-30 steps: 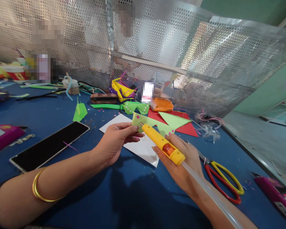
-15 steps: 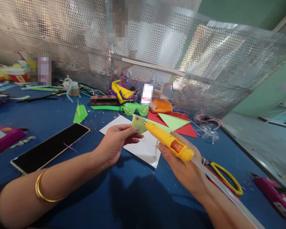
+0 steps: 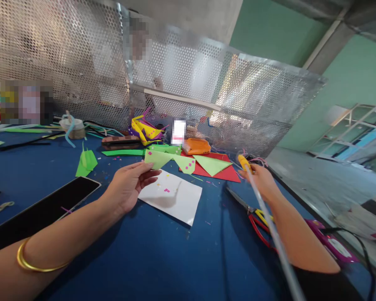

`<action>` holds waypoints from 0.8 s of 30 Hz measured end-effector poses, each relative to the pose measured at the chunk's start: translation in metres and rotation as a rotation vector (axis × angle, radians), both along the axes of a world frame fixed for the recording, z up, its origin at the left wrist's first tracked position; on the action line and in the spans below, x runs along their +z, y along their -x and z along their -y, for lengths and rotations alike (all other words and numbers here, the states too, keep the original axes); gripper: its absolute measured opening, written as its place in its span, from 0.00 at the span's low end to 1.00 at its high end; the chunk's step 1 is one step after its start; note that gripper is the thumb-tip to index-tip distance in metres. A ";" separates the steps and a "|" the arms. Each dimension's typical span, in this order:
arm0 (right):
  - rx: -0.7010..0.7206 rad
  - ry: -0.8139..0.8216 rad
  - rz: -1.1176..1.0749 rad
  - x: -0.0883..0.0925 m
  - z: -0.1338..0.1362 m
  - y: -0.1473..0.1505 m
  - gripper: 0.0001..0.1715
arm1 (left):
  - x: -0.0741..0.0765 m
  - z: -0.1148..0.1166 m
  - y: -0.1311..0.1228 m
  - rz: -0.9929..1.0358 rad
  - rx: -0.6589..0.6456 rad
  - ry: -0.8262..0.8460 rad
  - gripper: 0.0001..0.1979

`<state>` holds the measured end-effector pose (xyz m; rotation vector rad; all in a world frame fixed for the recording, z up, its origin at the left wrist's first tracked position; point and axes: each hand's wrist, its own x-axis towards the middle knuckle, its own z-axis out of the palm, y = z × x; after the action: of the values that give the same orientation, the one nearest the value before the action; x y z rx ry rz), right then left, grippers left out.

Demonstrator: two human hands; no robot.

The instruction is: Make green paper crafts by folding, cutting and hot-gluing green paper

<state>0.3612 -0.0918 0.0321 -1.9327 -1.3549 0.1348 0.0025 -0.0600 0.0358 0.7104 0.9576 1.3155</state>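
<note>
While the left hand (image 3: 132,182) pinches a pale green paper cut-out (image 3: 158,159) by its near left end, thumb on the near face and fingertips behind, the lower fingers of that hand curl loosely beneath it. The cut-out, shaped like an eye mask with pink diamonds at both ends, is held up beyond the far edge of a white sheet (image 3: 178,205), overlapping a bright green strip (image 3: 123,153) and a red sheet (image 3: 227,172) behind it. Its right half stretches free, well apart from the other hand.

The right hand (image 3: 259,179) is closed around a yellow glue gun (image 3: 244,162), with the fingers partly hidden by the tool and its tip out of sight. A long clear rod (image 3: 266,213) trails from the gun toward the near right, crossing in front of the arm and the scissors (image 3: 258,223), which lie on the blue table (image 3: 163,263) with red and yellow handles.

The left forearm slants from the near left up toward the middle, a gold bangle (image 3: 44,267) around it, the wrist bent only a little and the back of the hand tilted up. The right arm reaches from a dark sleeve (image 3: 322,282) at the near right toward the far side, its hand just left of the table's right edge. A phone (image 3: 47,205) lies left of the left forearm, and a pale green triangle (image 3: 213,165) rests on the red sheet.
</note>
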 end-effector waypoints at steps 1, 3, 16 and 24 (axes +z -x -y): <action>-0.048 0.039 0.085 0.001 -0.004 -0.012 0.09 | 0.002 -0.001 0.001 0.007 0.005 -0.005 0.03; -0.125 0.122 0.233 0.002 -0.010 -0.032 0.09 | 0.004 -0.002 0.002 0.016 0.017 -0.005 0.04; -0.153 0.359 0.637 -0.018 -0.024 -0.065 0.12 | 0.000 -0.006 0.003 0.017 0.035 0.003 0.03; -0.046 0.118 0.720 0.013 -0.003 0.000 0.13 | -0.002 -0.010 0.004 0.035 0.044 0.012 0.03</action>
<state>0.3613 -0.0886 0.0455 -2.2116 -1.7739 -0.5673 -0.0019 -0.0502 0.0342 0.6586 0.9568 1.3558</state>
